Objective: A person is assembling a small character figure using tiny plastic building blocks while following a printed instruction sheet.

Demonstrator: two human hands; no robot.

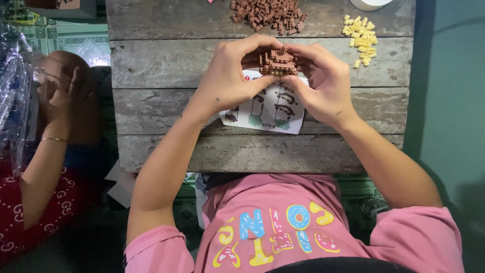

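Our two hands meet in the upper middle of the frame.

Our left hand [230, 76] and right hand [323, 83] curl inward, fingertips almost touching, seemingly pinched shut; both bare forearms slope up from the lower corners, elbows bent.

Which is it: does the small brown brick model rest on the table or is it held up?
Held up: both hands grip the brown brick model above the instruction sheet.

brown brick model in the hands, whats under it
Under the brown brick model lies a printed instruction sheet on the plank table. The left hand and right hand cover the sheet's upper part and the model's underside.
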